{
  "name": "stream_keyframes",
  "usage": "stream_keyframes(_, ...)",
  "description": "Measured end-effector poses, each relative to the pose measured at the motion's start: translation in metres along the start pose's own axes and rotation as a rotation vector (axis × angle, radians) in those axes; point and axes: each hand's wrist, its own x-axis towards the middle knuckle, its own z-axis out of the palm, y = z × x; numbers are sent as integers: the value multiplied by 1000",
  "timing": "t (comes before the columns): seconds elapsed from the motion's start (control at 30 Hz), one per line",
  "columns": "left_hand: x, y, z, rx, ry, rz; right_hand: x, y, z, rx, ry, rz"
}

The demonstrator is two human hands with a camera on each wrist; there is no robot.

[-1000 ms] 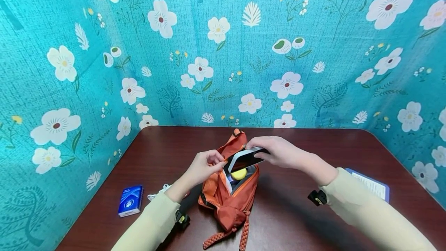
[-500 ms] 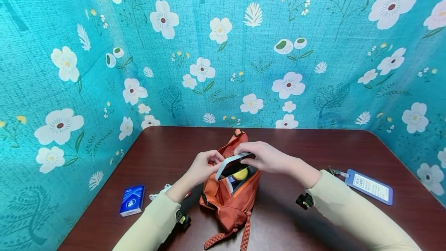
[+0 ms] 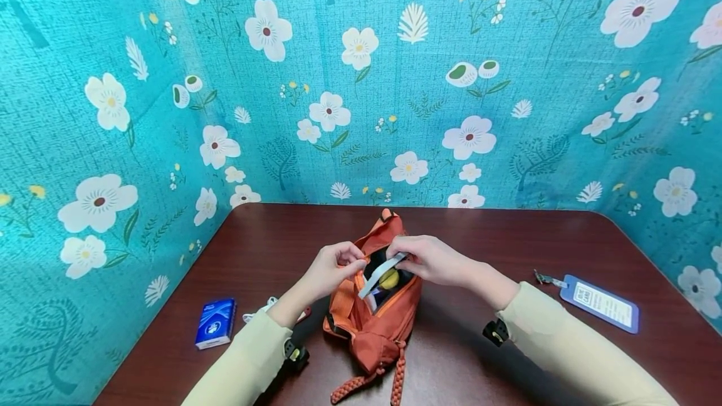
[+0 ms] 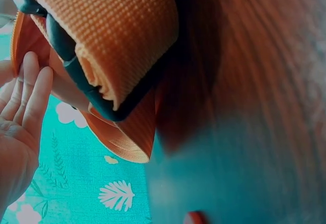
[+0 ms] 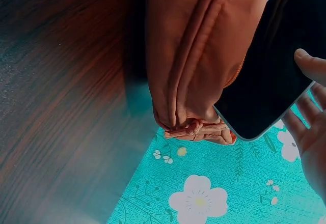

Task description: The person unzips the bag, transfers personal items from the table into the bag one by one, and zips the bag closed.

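Note:
An orange-red fabric bag [image 3: 379,331] lies on the table with its zipped mouth spread wide. My left hand [image 3: 331,268] pinches the left edge of that mouth; in the left wrist view its fingers are at the zip edge, beside a rolled orange strap [image 4: 112,30] with a dark buckle. My right hand [image 3: 437,260] grips a smartphone [image 5: 270,61] between thumb and fingers. The phone stands nearly edge-on over the opening in the head view, its lower end at the bag's mouth. Inside the bag shows a round yellow thing [image 3: 389,279], partly covered by the phone.
On the left lies a blue tissue pack [image 3: 216,323], with a white cable [image 3: 249,316] near my left forearm, which partly hides it. A blue card holder [image 3: 600,304] with a metal clip lies on the right. Patterned teal cloth [image 3: 361,80] stands behind the table.
My right hand has shifted left and slightly down, bringing the phone over the bag's mouth and turning it edge-on. My left hand keeps its hold on the bag.

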Motion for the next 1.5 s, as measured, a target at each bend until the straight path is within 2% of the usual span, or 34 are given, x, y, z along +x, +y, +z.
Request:
stream_keyframes(0.37, 1, 1, -1, 11, 0, 11, 3, -4, 6, -33, 19, -33)
stream_keyframes(0.5, 1, 1, -1, 19, 0, 11, 1, 0, 11, -43, 23, -54)
stream_keyframes(0.67, 1, 2, -1, -20, -9, -14, -5, 9, 18, -79, 12, -85)
stream_keyframes(0.87, 2, 5, -1, -35, -21, -34, -8, 12, 24, -74, 38, -163)
stream_keyframes(1.03, 4, 6, -1, -38, -15, -14, -4, 12, 29, -88, 80, -228)
stream_keyframes(1.13, 5, 9, 0, -74, -32, 7, -4, 15, 31, -110, 86, -215)
stream_keyframes(1.3, 6, 14, 5, -146, -72, 34, -9, 19, 33, -156, 83, -146)
stream_keyframes(1.5, 10, 16, 8, -190, -57, -1, -12, 25, 38, -168, 99, -81)
